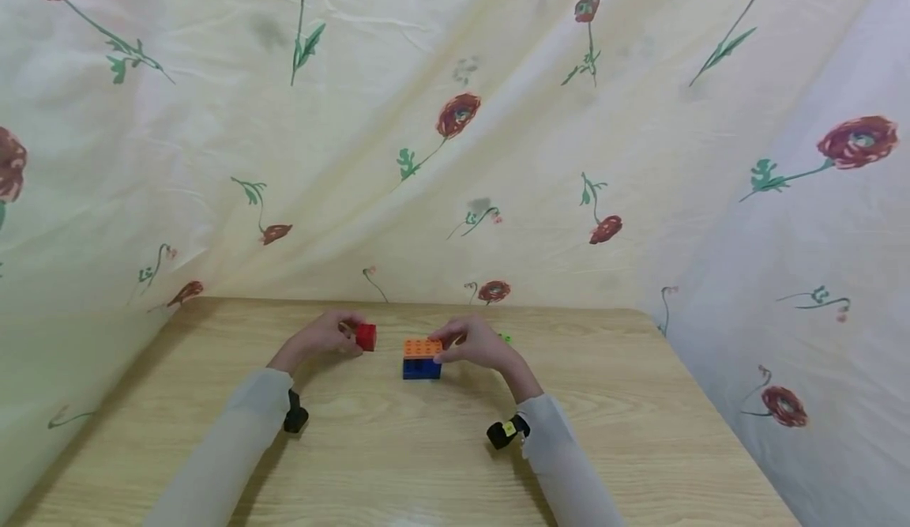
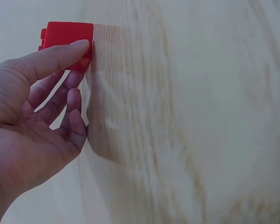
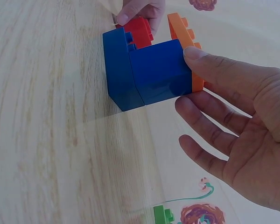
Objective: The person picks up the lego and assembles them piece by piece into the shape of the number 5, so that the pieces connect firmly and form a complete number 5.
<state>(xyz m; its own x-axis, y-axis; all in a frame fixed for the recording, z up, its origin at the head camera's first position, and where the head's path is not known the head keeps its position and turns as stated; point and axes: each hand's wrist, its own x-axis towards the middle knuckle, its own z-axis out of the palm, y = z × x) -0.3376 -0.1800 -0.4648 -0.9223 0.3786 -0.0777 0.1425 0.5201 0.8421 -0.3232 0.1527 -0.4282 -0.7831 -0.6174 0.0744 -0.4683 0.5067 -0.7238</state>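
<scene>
— Head view?
— Wooden counter [image 1: 398, 456], flowered cloth [image 1: 455, 116] behind and at both sides. Left hand [image 1: 320, 339] pinching a red brick [image 1: 366, 336], just left of a stack: orange brick [image 1: 423, 348] on blue brick [image 1: 421, 368]. Right hand [image 1: 478, 344] touching the stack's right end. Small green bit [image 1: 505, 338] just past that hand.

— Left wrist view?
— Red brick [image 2: 67, 42] pinched between thumb and fingertip, other fingers loosely spread. Whether resting on the counter [image 2: 186, 121] or just above it, cannot tell.

— Right wrist view?
— Right hand [image 3: 242, 126] mostly spread, thumb tip pressing the orange brick [image 3: 186, 35] and blue brick [image 3: 154, 72] at their seam. Red brick [image 3: 140, 30] beyond, in the far fingers. Green brick [image 3: 162, 215] near the bottom edge.

— Handling?
— Probably light, hard plastic, stiff, smooth-sided and a little slippery. Best taken by two opposite flat sides, clear of the studs; stack likely needs steadying low down, on the blue.
</scene>
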